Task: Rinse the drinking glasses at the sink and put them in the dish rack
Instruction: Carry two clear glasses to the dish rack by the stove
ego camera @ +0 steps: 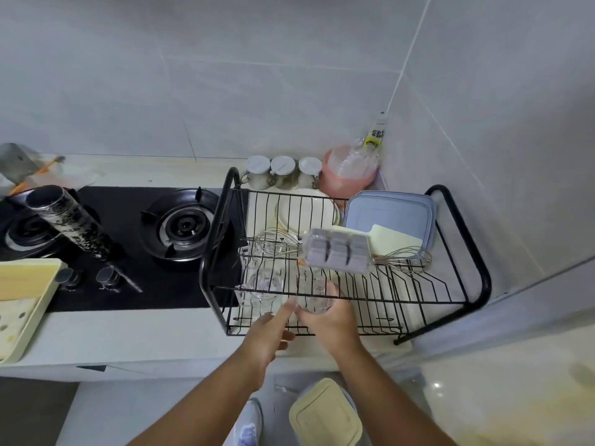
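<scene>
Head view, the only feed I have.

Right hand (328, 320) is wrapped around a clear drinking glass (314, 299), gripping it from the near side. The glass sits just past the knuckles, level with the front rail of the dish rack (479, 268). I can't tell if it's fully inside yet.

Left hand (270, 333) holds nothing. The index finger is straight, with its tip at or just beside the glass's left wall, and the other fingers are loosely bent. My read is that it's a steadying guide, since wet glass in a one-handed grip is slippery.

The racked glasses (264, 281) stand just beyond the left fingertip, bunched together. I think the held glass is aimed at the free slot beside them, ahead of the right hand.

That end makes sense. Further out from the right hand the rack is taken up by a whisk (402, 255), a grey tray (338, 251), blue lids (392, 210) and plates (306, 210).

The sink isn't in view, so I judge this as the placing step with the rinse done for this glass.

The risk is clipping the rail or the neighbouring glasses on entry.
</scene>
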